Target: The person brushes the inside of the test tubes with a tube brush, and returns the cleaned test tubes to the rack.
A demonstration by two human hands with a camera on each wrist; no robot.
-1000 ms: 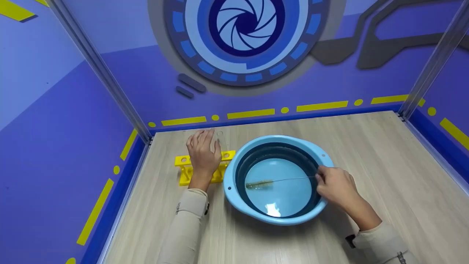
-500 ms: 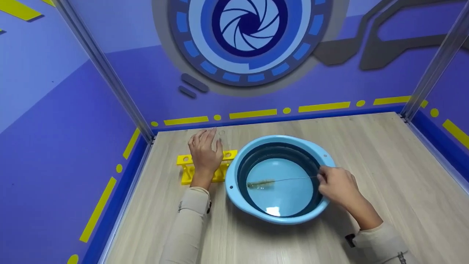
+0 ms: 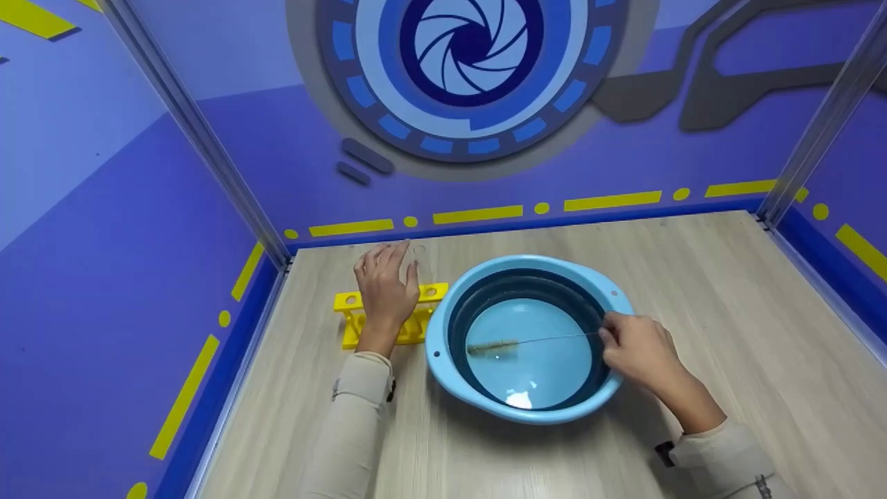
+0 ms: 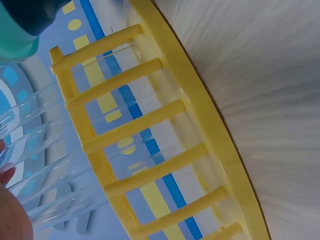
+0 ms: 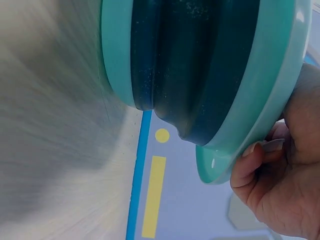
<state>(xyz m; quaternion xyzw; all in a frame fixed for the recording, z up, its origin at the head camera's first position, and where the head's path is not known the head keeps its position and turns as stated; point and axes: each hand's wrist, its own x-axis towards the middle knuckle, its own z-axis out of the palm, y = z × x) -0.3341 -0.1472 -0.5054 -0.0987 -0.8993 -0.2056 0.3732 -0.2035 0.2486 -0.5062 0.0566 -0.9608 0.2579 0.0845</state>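
In the head view, my right hand [image 3: 639, 350] pinches the thin wire handle of a test tube brush [image 3: 493, 347] at the right rim of a blue basin [image 3: 436, 326]. The tan bristles lie low in the water at the basin's left. From the right wrist, the fingers and thumb [image 5: 250, 167] appear pinched together beside the rim. My left hand [image 3: 387, 290] is over a yellow test tube rack [image 3: 433, 292], fingers gently bent and thumb spread. Several clear test tubes [image 4: 55, 170] stand in the rack, with left fingertips close by their tops in the left wrist view.
The basin stands on a wood-grain table [image 3: 734, 312], close to the rack's right end. A blue and purple panel [image 3: 242, 166] rises behind the table. Side panels [image 3: 125, 298] with metal corner posts [image 3: 197, 132] border it.
The hands, brush, basin and rack keep nearly the same positions. The whole head view shifts slightly, and the bright reflections on the water have changed shape.
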